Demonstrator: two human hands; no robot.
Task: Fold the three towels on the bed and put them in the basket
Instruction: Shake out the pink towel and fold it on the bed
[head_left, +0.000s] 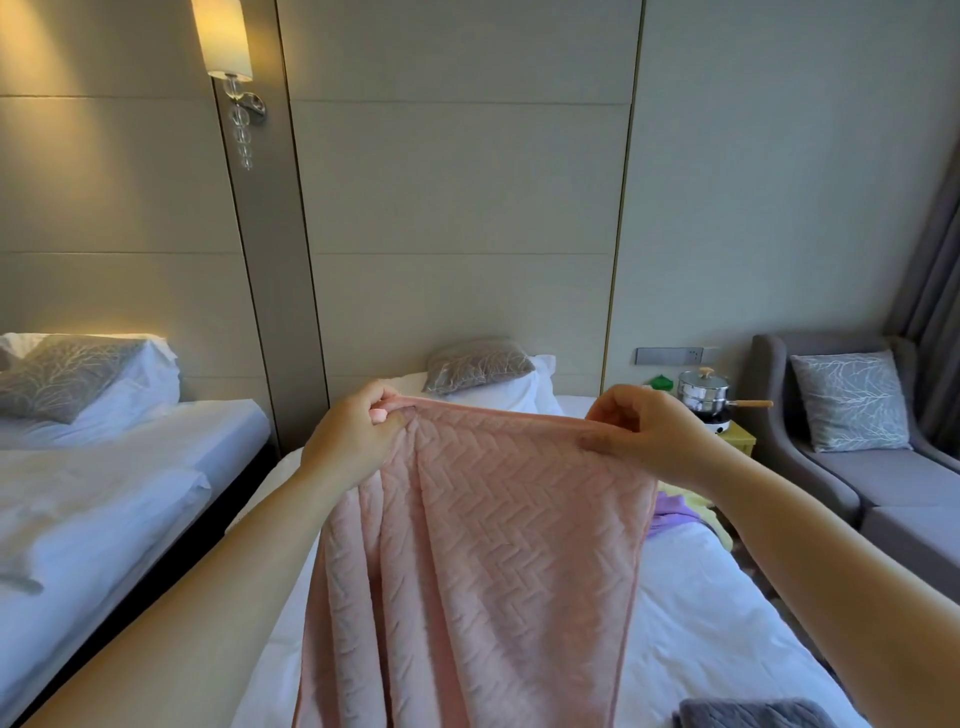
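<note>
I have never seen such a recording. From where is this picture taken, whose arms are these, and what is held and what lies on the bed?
There is no machine here. One camera sits on a person's head and looks forward and down, so the two bare arms are that person's own. The left hand and the right hand each pinch the top edge of a pink towel with a pressed zigzag pattern, which hangs spread between them above a bed with a white sheet. On the bed lie a dark grey towel at the picture's bottom edge and a purple cloth beside the right forearm. No basket is in view.
</note>
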